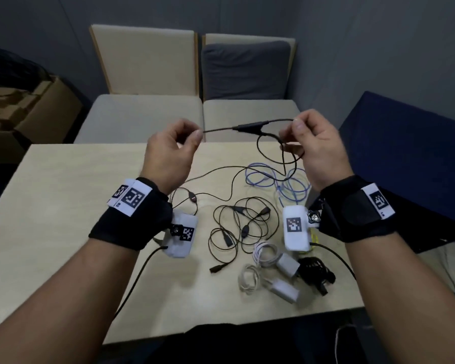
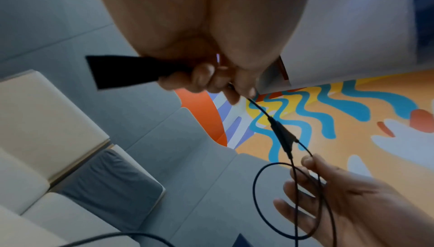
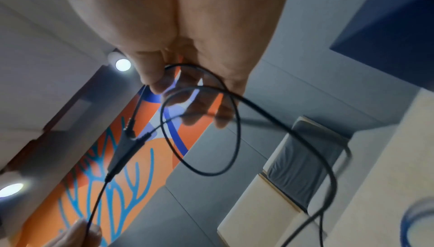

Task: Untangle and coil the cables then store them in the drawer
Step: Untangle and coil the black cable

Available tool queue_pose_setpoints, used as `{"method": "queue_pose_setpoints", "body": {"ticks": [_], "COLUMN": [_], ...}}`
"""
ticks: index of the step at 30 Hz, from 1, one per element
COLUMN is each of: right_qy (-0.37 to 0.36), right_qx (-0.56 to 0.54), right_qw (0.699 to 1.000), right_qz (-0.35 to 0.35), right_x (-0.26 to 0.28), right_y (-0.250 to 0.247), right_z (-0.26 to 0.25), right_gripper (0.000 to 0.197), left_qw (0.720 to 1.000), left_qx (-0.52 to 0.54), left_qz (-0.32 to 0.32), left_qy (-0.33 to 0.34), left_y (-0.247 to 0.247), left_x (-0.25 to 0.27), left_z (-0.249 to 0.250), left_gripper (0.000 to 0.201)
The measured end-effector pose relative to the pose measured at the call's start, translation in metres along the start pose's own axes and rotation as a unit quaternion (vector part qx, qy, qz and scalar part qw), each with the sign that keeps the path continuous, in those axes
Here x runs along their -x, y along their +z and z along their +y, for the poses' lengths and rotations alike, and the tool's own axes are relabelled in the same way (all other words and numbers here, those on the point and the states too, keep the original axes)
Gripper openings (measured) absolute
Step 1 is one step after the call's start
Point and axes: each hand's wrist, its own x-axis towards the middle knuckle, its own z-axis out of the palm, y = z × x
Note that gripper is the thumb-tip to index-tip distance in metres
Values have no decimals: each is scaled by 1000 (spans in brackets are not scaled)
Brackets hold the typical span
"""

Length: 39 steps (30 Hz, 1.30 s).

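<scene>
Both hands are raised well apart: the left hand [image 1: 168, 153] pinches one end of a thin black cable with a Y-shaped splitter [image 1: 250, 126], and the right hand [image 1: 318, 148] pinches a branch of it, a loop dangling from its fingers. Grey walls [image 1: 339, 48] enclose two beige upholstered chairs [image 1: 142, 61] behind a pale wooden table [image 1: 63, 206]. The splitter hangs taut between the hands, above the tabletop. Below it lie a tangle of black cables [image 1: 242, 227], a coiled blue cable [image 1: 294, 190] and two white chargers [image 1: 286, 264].

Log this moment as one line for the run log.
phase: untangling | left hand: pinches black splitter cable | right hand: holds its loop | table: black cable tangle
</scene>
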Motion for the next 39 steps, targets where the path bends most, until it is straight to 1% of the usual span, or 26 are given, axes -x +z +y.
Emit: {"method": "queue_pose_setpoints", "body": {"ticks": [1, 2, 3, 4, 5, 7, 8, 9, 10, 12, 13, 14, 16, 18, 20, 21, 23, 26, 28, 29, 31, 32, 34, 37, 39], "right_qy": [28, 54, 76, 93, 104, 107, 104, 103, 103, 104, 104, 104, 106, 110, 123, 130, 140, 139, 128, 112, 67, 46, 14, -34, -78], "right_qx": [-41, -92, -138, -162, -164, -129, -112, -98, -86, -72, -73, -80, -112, -163, -219, -231, -217, -180, -141, -103, -9, 28, 70, 100, 96], "right_qw": [999, 994, 987, 982, 980, 980, 978, 975, 973, 972, 974, 977, 981, 977, 966, 963, 965, 973, 981, 988, 998, 999, 997, 994, 989], "right_qz": [0, -4, -14, -30, -52, -111, -142, -168, -186, -196, -186, -167, -119, -84, -59, -52, -50, -39, -33, -28, -12, -1, 17, 41, 85], "right_x": [-1, -2, -3, -3, -3, -2, -1, -1, -1, -2, -2, -3, -5, -4, 0, 1, 4, 6, 7, 6, 4, 3, -1, -8, -14], "right_y": [-6, -11, -14, -15, -16, -14, -15, -16, -17, -21, -23, -27, -31, -28, -18, -13, -1, 12, 21, 24, 26, 24, 21, 20, 15], "right_z": [-2, -4, -6, -8, -8, -5, -3, -1, 0, 0, 0, 1, 4, 7, 11, 13, 13, 18, 22, 23, 20, 18, 11, -3, -11], "right_gripper": [23, 25, 26, 26, 26, 25, 24, 22, 22, 23, 23, 23, 22, 22, 22, 22, 22, 20, 21, 20, 17, 17, 20, 20, 19], "left_qw": [999, 996, 995, 997, 999, 991, 985, 981, 979, 979, 981, 985, 989, 988, 986, 984, 982, 978, 975, 980, 994, 998, 999, 999, 997], "left_qx": [-43, -79, -92, -76, -37, 60, 92, 111, 126, 146, 135, 117, 98, 131, 155, 160, 167, 184, 206, 189, 101, 65, 42, 3, -24], "left_qz": [22, 30, 27, 9, -29, -118, -145, -156, -153, -138, -131, -126, -106, -62, -17, -6, 5, 39, 18, 2, -12, -9, -5, -46, -70], "left_qy": [10, 24, 29, 28, 15, -16, -23, -31, -36, -41, -39, -34, -34, -49, -64, -73, -91, -89, -82, -68, -30, -15, -2, -21, -38], "left_y": [8, 16, 24, 33, 43, 64, 74, 82, 87, 90, 89, 87, 77, 65, 56, 52, 41, 17, 2, -6, -19, -25, -37, -49, -52], "left_x": [3, 7, 11, 16, 20, 28, 31, 32, 31, 29, 27, 25, 21, 17, 14, 14, 11, 4, 0, -2, -5, -7, -10, -12, -11], "left_z": [3, 6, 10, 14, 19, 27, 31, 34, 35, 38, 37, 35, 29, 21, 14, 12, 5, -1, -6, -9, -16, -21, -31, -42, -49], "left_gripper": [17, 27, 31, 31, 31, 36, 40, 39, 32, 6, 9, 16, 21, 23, 24, 23, 23, 24, 24, 23, 21, 19, 15, 13, 16]}}
